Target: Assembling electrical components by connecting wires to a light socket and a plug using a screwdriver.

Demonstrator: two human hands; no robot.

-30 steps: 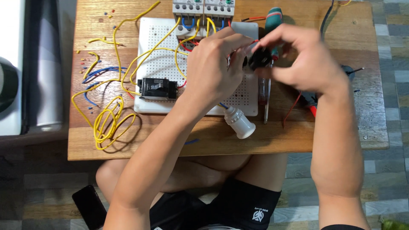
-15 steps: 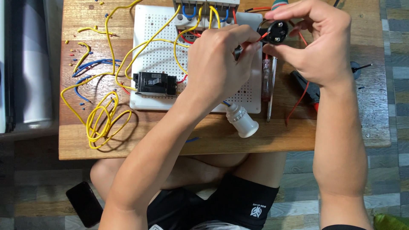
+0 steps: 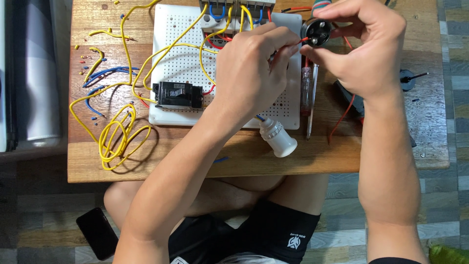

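Holding a round black socket (image 3: 315,32) above the top edge of the white board (image 3: 183,63), the right hand (image 3: 364,49) pinches it between thumb and curled fingers (image 3: 320,55). The left hand (image 3: 251,73) pinches a red wire (image 3: 304,39), its fingers pressed together, the wire's tip touching the socket's face. A white lamp holder (image 3: 278,138) lies below on the wooden surface (image 3: 303,159), with a screwdriver (image 3: 311,98) just beside.

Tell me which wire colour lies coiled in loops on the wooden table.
It is the yellow wire, coiled in loose loops near the table's front left edge. The blue wires lie in short curved pieces beside the white perforated board, not coiled.
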